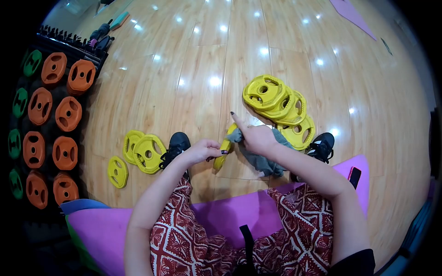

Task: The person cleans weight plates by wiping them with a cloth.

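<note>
Holding a yellow plate (225, 144) nearly edge-on between the shoes (178, 144), pinched in the left grip (202, 152), slanting lengthwise away toward the right grip (258, 139), curled closed on cloth (270, 161) by the far end.

- One head-worn camera, facing forward and down over the patterned trousers (172, 232).
- Left hand (205, 152) and right hand (260, 139) fall near mid-view; wood-plank floor (184, 87) stretches beyond.
- Wide, rounded field, corners black.
</note>
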A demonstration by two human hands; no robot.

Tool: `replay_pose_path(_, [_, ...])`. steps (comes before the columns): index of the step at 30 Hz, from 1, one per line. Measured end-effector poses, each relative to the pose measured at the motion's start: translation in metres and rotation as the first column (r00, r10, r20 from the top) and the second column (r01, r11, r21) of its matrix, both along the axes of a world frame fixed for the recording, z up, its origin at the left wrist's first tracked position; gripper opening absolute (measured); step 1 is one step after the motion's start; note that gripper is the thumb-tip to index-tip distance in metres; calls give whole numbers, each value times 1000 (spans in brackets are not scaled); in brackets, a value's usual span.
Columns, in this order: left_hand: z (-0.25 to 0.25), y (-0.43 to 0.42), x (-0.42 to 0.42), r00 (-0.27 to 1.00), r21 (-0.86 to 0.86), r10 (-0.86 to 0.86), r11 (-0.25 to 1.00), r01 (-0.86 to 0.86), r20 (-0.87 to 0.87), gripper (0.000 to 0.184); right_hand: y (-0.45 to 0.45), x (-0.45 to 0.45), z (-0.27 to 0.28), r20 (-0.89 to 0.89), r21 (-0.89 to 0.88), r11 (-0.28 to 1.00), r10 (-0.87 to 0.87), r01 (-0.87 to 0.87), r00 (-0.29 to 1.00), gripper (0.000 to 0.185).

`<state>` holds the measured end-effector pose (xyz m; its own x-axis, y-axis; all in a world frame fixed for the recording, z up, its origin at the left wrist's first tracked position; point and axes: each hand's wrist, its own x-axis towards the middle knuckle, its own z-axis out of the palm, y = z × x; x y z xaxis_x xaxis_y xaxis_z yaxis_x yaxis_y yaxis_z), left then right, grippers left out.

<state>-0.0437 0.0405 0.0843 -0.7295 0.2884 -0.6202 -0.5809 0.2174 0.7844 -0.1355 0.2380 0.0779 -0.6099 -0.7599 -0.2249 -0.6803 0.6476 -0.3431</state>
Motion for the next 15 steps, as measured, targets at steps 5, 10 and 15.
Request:
replay_pose_path(5, [1,-5,5,998,6,65,998,-65,-24,18,13,7,12,134,-171,978,146,-123,980,78])
replay_pose_path(10, [1,-14,8,995,-31,86,996,-87,-45,20,-6,10,26,164,-632,772,217,-67,962,47])
replay_pose_path(15, [1,-10,8,995,-20,77,997,-78,-64,21,-20,13,44,602,-518,832,190,199,776,33])
